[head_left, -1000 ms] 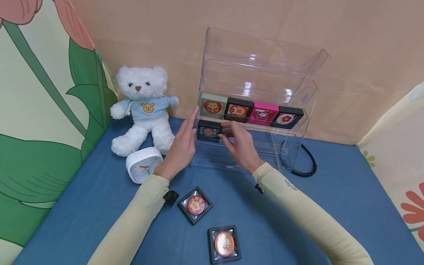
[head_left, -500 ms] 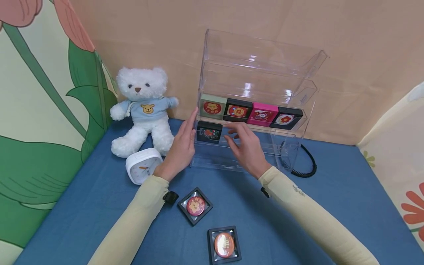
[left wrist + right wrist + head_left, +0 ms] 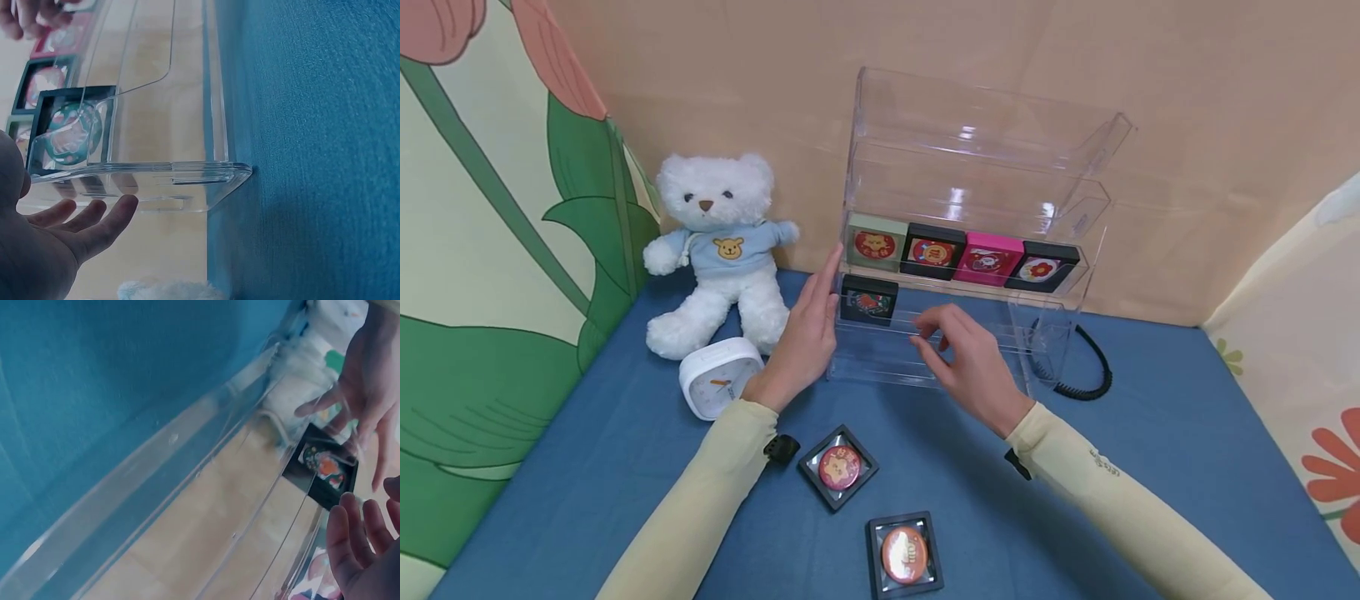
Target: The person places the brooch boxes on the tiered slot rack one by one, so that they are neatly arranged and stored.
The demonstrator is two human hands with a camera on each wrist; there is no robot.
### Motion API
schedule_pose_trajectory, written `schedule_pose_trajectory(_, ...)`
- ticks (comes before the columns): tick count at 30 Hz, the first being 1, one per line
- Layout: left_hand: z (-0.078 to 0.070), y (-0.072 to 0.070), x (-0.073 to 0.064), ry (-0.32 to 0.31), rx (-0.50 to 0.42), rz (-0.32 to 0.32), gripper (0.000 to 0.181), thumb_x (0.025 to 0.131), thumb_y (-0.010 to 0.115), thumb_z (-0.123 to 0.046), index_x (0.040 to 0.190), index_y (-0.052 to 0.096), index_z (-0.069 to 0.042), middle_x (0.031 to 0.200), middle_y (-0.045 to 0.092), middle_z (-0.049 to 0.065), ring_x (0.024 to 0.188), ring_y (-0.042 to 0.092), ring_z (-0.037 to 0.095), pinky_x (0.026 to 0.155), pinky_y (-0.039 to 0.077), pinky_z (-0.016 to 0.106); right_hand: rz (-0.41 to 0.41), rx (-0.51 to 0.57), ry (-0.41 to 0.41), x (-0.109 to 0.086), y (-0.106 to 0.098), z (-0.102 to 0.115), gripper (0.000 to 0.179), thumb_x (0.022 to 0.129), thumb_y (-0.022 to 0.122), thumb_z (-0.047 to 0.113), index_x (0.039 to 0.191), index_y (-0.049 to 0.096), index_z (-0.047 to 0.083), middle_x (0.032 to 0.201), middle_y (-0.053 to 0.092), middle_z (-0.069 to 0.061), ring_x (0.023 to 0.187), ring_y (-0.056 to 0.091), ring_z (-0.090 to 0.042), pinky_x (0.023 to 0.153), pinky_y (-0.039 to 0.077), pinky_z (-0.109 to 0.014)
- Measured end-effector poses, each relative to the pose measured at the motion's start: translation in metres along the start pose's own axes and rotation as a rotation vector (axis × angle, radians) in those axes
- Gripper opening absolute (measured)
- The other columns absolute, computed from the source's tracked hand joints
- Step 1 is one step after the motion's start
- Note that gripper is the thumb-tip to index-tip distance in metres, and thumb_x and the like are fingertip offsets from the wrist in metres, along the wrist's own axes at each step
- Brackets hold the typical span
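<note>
A clear acrylic tiered rack (image 3: 977, 204) stands against the back wall. My left hand (image 3: 805, 337) rests along its left side with the fingers straight; the left wrist view shows these fingertips (image 3: 128, 206) right at the clear side panel. On a lower tier, at the left end, leans a black square display case (image 3: 868, 300) with a round dark green and red badge inside. To the right of that case hovers my right hand (image 3: 966, 358), its fingers loosely bent and nothing between them. One tier up sit a green case (image 3: 876, 242), two black ones and a pink case (image 3: 988, 258).
Two black cases with round badges, a pink one (image 3: 838, 467) and an orange one (image 3: 904, 555), lie on the blue cloth in front. A white teddy bear (image 3: 715, 192) and a white clock (image 3: 718, 379) are at left. A black coiled cord (image 3: 1105, 375) lies beside the rack's right end.
My right hand has let go of the black case on the lower tier and drawn back to the right and nearer. The left hand stays at the rack's side.
</note>
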State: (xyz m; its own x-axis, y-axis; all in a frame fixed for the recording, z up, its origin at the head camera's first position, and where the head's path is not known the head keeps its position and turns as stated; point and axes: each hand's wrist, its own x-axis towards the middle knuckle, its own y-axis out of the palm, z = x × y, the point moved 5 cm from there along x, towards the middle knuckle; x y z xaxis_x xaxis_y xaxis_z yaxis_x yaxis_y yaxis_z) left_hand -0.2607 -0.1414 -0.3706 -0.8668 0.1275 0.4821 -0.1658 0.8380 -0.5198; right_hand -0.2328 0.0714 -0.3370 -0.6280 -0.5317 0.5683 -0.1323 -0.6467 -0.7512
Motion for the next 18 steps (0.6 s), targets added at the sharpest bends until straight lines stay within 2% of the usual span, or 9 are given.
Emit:
schedule_pose_trajectory(7, 0.001, 0.0, -0.001, -0.006, 0.002, -0.001, 0.063, 0.11, 0.033, -0.009, 0.165, 0.007, -0.029, 0.163, 0.026, 0.01, 0.145, 0.033, 0.029, 0.114, 0.034, 0.051, 0.087, 0.046, -0.025, -0.017, 0.002, 0.01, 0.023, 0.093, 0.075, 0.009, 0.113, 0.065, 0.009, 0.105, 0.065, -0.004, 0.083, 0.058, -0.01, 0.068, 0.057, -0.033)
schedule_pose_trajectory(13, 0.002, -0.001, 0.0, -0.005, -0.003, -0.002, 0.063, 0.111, 0.033, -0.01, 0.165, 0.007, -0.029, 0.164, 0.025, 0.009, 0.147, 0.03, 0.028, 0.115, 0.032, 0.051, 0.181, 0.113, -0.056, -0.025, 0.008, 0.016, 0.022, 0.093, 0.074, 0.01, 0.112, 0.063, 0.014, 0.105, 0.065, -0.003, 0.083, 0.058, -0.007, 0.064, 0.053, -0.025)
schedule_pose_trajectory(18, 0.002, 0.0, 0.0, -0.001, -0.004, 0.001, 0.063, 0.111, 0.033, -0.011, 0.165, 0.007, -0.029, 0.165, 0.024, 0.008, 0.147, 0.03, 0.027, 0.115, 0.033, 0.051, 0.262, 0.17, -0.042, -0.032, 0.014, 0.017, 0.025, 0.093, 0.074, 0.009, 0.113, 0.063, 0.016, 0.107, 0.065, -0.002, 0.086, 0.058, -0.006, 0.061, 0.054, -0.026)
